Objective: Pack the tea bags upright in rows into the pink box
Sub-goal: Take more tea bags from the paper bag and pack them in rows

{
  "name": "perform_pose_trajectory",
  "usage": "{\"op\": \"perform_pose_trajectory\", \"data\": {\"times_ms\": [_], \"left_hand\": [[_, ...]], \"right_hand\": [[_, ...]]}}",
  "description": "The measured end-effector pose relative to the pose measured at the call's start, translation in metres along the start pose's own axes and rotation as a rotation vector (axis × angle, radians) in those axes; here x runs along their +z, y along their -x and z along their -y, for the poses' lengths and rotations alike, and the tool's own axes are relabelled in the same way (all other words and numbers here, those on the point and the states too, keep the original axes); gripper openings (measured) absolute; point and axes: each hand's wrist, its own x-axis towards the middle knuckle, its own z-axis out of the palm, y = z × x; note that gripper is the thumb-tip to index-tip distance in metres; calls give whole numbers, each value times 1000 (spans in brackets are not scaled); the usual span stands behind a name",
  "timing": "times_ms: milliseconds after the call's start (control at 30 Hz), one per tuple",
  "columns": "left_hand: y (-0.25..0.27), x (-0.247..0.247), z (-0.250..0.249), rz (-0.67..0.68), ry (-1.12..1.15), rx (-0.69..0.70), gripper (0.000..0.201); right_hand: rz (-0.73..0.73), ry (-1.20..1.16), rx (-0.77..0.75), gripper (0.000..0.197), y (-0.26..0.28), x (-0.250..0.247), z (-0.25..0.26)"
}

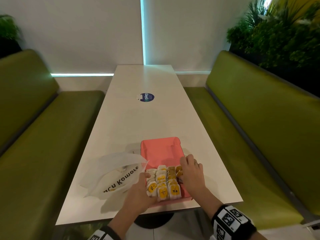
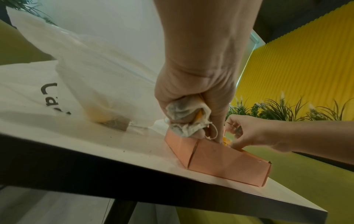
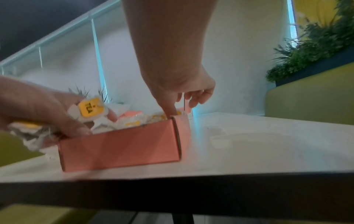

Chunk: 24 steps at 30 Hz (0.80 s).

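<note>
Fingers [image 2: 193, 121] of the left hand [image 1: 138, 193] clutch a bunch of tea bags [image 2: 184, 121] at the pink box's [image 1: 161, 149] near-left corner; the right hand [image 1: 190, 170], loosely spread and holding nothing, steadies the rightmost row [image 1: 178, 172]. Best to feed one bag at a time into the row's far end, tags up, while pressing the standing bags back.

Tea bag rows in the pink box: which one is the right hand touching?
The rightmost row, along the box's right wall. The right hand reaches into it; the other three rows lie nearer the left hand.
</note>
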Motion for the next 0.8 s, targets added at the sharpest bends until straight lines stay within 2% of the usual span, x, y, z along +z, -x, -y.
{"op": "perform_pose_trajectory", "data": {"times_ms": [100,233,300,367,500,567,800], "left_hand": [[-1,0,0,0,-16,1,75],[-1,0,0,0,-17,-3,76],[0,-1,-1,-1,-16,-5,76],[0,-1,-2,0,-16,-6,75],[1,-1,-2,4,-25,-2,73],[2,-2,-4,8,-34,-3,71],[1,-2,-3,16,-31,5,65]], "right_hand": [[48,-192,95,43,1,-10,-3],[137,-253,112,22,1,-20,-9],[148,-195,94,14,4,-16,-8],[199,-124,78,14,9,-9,-7],[351,-51,90,29,12,1,-6],[419,-52,84,29,10,5,-6],[516,-90,77,31,11,10,-9]]}}
